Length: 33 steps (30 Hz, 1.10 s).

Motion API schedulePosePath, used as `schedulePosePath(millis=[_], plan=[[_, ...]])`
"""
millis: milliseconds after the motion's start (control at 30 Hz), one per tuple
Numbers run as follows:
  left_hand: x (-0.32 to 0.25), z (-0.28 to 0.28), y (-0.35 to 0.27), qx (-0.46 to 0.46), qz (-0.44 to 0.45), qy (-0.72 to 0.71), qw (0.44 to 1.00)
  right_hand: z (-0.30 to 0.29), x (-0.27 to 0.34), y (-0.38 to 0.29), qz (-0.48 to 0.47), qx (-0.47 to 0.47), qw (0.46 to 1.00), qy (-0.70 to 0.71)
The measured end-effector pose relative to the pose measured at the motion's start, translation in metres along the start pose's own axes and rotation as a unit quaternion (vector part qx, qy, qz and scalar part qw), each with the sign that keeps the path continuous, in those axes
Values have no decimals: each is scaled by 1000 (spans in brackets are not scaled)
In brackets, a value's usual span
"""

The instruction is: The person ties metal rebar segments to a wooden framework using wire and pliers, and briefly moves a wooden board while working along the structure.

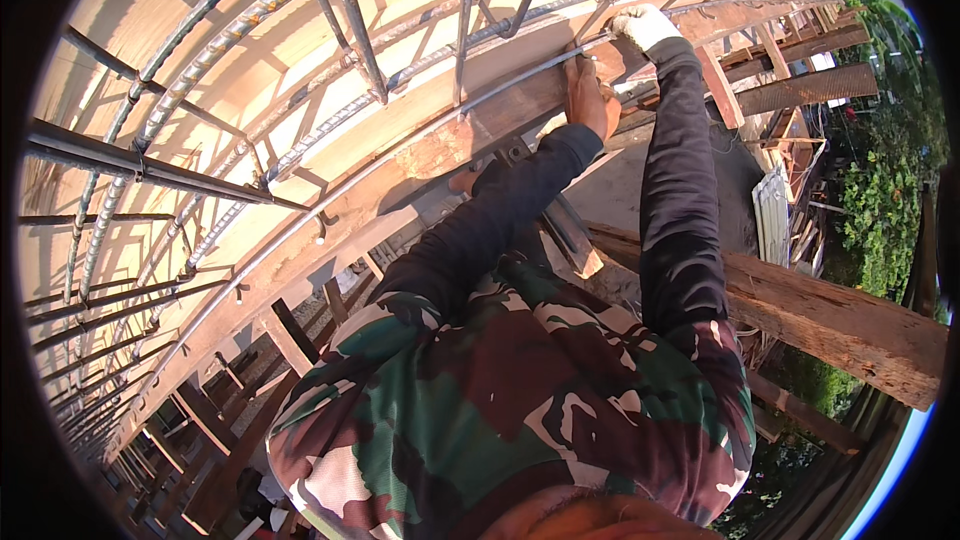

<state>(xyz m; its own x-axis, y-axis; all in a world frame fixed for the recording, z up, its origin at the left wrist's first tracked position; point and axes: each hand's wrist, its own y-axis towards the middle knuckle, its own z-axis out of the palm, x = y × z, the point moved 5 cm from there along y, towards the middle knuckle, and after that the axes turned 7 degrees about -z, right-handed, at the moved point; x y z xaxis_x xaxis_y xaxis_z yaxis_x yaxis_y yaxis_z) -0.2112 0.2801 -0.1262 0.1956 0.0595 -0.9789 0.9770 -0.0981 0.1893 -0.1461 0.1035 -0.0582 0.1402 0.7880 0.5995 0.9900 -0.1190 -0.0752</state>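
A long, thin steel bar [420, 133] runs along the edge of a wooden formwork board [442, 150], below a cage of ribbed reinforcing bars [345, 120]. My right hand [643, 25], in a whitish work glove, is closed around the bar near the upper right. Just to its left, my bare left hand [589, 97] reaches up at the board, fingertips at the underside of the same bar; its palm side is hidden, so its grip is unclear. Short hooked bar ends [322, 229] stick out beneath the thin bar.
Plywood [300, 75] lies behind the cage. A heavy timber beam [832, 322] crosses at my right, with a shorter timber [574, 240] close to my chest. Wooden supports [289, 334] stand below left. Scrap timber and green plants [885, 225] are at the far right.
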Motion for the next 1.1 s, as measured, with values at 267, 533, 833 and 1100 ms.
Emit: schedulePosePath(millis=[267,533,833,1100], plan=[[10,1,17,12,-47,44,998,11,8,6,50,-32,996,-63],[30,0,14,17,-184,-180,966,4,39,-7,124,-95,964,-217],[11,-11,3,17,-389,-417,821,25,59,-22,88,-134,963,-215],[8,-11,11,159,-481,-327,798,44,47,-51,-25,-198,980,-22]])
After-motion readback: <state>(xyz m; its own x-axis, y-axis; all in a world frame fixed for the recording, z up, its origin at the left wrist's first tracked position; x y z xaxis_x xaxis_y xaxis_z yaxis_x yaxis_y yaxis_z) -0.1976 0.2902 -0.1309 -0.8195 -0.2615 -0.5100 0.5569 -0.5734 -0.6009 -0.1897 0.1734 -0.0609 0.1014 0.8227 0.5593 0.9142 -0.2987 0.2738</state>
